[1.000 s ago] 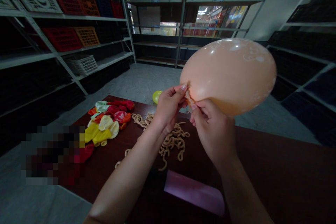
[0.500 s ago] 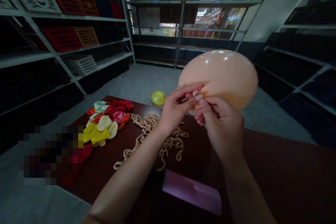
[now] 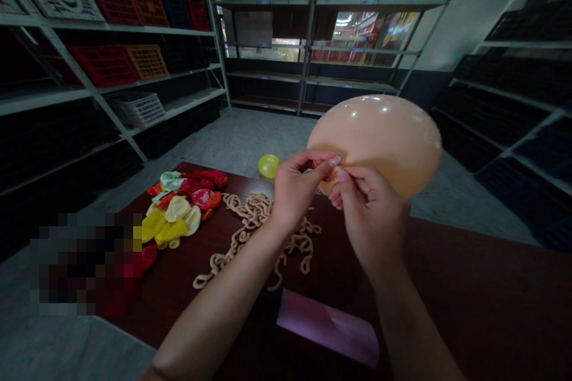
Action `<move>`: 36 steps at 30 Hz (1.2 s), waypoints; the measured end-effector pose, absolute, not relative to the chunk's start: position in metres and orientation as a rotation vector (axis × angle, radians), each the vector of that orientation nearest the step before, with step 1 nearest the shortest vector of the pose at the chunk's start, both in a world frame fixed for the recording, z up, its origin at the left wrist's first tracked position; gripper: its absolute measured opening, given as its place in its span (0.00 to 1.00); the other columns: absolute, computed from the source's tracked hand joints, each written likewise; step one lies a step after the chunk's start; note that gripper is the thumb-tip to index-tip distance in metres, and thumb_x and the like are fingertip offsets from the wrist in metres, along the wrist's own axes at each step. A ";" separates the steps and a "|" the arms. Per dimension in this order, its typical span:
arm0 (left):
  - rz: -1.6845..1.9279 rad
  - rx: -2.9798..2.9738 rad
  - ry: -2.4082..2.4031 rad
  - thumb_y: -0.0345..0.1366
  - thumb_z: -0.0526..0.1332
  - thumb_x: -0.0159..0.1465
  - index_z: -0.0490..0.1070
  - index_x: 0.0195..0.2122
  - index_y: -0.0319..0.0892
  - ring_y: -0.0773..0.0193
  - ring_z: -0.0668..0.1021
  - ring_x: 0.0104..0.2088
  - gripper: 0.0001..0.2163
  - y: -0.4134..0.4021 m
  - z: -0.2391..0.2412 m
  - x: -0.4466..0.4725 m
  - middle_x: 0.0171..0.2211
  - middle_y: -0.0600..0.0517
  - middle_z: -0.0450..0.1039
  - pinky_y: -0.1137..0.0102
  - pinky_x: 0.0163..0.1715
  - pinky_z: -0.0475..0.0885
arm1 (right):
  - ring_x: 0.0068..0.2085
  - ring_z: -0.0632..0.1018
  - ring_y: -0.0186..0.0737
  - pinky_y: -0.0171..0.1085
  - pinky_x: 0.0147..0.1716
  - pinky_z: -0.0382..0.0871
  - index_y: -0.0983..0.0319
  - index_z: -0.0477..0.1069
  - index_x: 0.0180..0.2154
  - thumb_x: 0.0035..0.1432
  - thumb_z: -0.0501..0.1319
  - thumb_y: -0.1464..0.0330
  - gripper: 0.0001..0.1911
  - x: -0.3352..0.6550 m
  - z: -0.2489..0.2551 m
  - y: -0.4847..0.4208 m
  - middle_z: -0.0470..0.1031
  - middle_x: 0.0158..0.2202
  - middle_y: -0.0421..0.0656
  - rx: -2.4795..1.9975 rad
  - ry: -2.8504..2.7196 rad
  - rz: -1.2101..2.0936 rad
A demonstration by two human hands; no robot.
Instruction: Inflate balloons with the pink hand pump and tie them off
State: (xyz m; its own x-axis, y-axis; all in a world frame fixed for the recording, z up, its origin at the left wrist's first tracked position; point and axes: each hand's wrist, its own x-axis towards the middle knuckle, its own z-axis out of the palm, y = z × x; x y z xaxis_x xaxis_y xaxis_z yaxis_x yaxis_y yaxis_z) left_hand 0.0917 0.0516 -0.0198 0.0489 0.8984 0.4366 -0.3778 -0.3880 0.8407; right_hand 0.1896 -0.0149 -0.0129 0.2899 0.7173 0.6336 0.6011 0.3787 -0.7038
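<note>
A large inflated peach balloon is held up over the far side of the dark red-brown table. My left hand pinches at its neck, thumb and forefinger together. Right beside it, my right hand is closed on the same neck, its fingers curled. The knot or opening itself is hidden by my fingertips. Under and behind my left forearm lies a tangle of tan rubbery cords. Nearer to me, a pinkish-purple sheet or sleeve rests on the table.
Deflated balloons in red, yellow, cream and mint are heaped at the table's left. A small yellow-green balloon sits beyond the far edge. Metal shelves with plastic crates line the left; more racks stand behind and right.
The peach balloon has dipped slightly. My left forefinger, stretched out along the balloon before, has drawn in to the thumb. The hands stay together at the neck.
</note>
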 end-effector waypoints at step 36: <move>1.655 1.129 0.650 0.41 0.70 0.61 0.75 0.32 0.40 0.70 0.76 0.27 0.10 0.061 -0.016 0.080 0.29 0.51 0.77 0.72 0.31 0.73 | 0.25 0.78 0.34 0.34 0.28 0.71 0.59 0.71 0.35 0.67 0.57 0.61 0.10 0.182 -0.016 -0.015 0.77 0.25 0.38 -1.330 -1.510 0.159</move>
State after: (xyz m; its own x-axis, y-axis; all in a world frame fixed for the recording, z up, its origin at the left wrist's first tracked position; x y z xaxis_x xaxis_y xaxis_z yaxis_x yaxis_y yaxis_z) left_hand 0.0804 0.0608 -0.0156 -0.0768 0.9256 0.3705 -0.4261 -0.3664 0.8271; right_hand 0.1816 -0.0145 -0.0162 0.1892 0.7771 0.6003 0.6352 0.3693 -0.6783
